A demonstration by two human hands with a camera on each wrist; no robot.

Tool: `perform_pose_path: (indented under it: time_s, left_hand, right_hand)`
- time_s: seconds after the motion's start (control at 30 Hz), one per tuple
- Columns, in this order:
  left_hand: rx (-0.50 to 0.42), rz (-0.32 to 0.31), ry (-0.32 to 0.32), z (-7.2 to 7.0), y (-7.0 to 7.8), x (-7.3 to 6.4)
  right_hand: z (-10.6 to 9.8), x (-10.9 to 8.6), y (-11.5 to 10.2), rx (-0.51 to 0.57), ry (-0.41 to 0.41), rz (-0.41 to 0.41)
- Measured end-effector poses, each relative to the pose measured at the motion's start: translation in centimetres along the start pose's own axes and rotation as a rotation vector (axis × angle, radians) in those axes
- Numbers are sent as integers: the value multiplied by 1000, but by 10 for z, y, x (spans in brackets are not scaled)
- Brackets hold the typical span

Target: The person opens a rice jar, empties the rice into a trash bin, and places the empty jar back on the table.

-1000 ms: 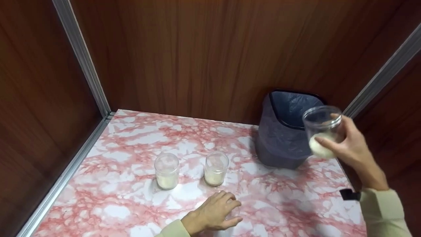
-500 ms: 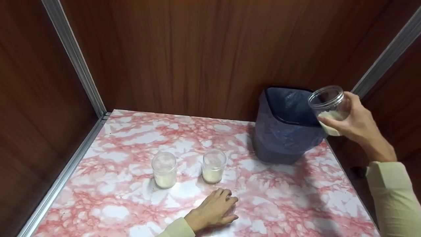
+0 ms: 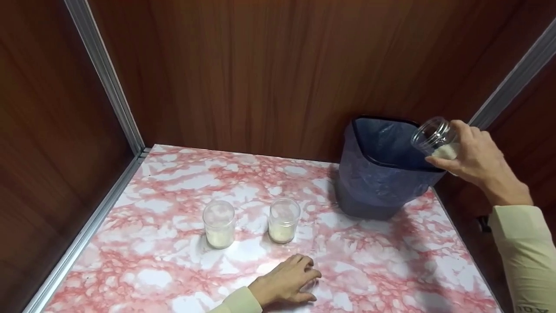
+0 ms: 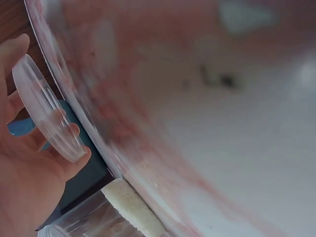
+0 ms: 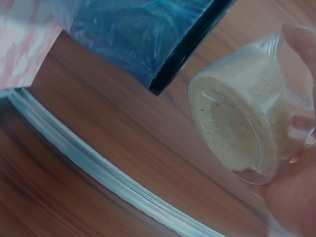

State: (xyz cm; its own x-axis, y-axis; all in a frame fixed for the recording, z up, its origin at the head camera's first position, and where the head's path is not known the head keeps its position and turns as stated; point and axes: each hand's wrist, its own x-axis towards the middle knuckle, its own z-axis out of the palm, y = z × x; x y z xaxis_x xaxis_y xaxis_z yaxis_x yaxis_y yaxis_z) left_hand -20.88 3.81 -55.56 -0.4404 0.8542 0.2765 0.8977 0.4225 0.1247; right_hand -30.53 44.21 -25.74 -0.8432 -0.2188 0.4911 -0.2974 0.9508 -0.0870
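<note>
High at the right, my right hand (image 3: 482, 161) grips a clear plastic jar (image 3: 446, 151) by its side. The jar is tilted, its mouth toward the lined trash bin (image 3: 373, 187) and overlapping the bin's rim in the head view. Pale grainy contents show through its base (image 5: 222, 128) in the right wrist view. Low over the table, my left hand (image 3: 284, 280) holds a clear round lid (image 4: 47, 111) by its edge between thumb and fingers. Two more clear jars, a left one (image 3: 219, 228) and a right one (image 3: 283, 224), stand upright with pale contents at the bottom.
A pink-and-white marbled tabletop (image 3: 173, 269) carries the jars and the bin. Brown wood-grain panels (image 3: 243, 78) enclose it at the back and sides, with metal rails (image 3: 106, 78) along the corners. The bin stands at the back right against the panel.
My right hand has risen and moved right with the jar, which has gone from nearly upright to tilted toward the bin. My left hand has stayed almost in place.
</note>
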Motion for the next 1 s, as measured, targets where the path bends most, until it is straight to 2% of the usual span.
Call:
perform_pose_path:
  time_s: [0.13,0.33,0.57,0.8,1.0]
  left_hand:
    - [-42,-38,-79,0,1,0]
    - [-28,-95,-174,-2,3,0]
    - [11,-111,-201,-5,6,0]
    - [14,-118,-241,-7,6,1]
    - [11,-116,-246,-9,5,1]
  right_hand:
    - [1,1,2,-59,-60,23]
    - [6,4,6,-162,-45,-47]
    - [9,5,10,-201,-62,-73]
    - [11,7,9,-214,-99,-68]
    - [11,9,9,-240,-120,-65]
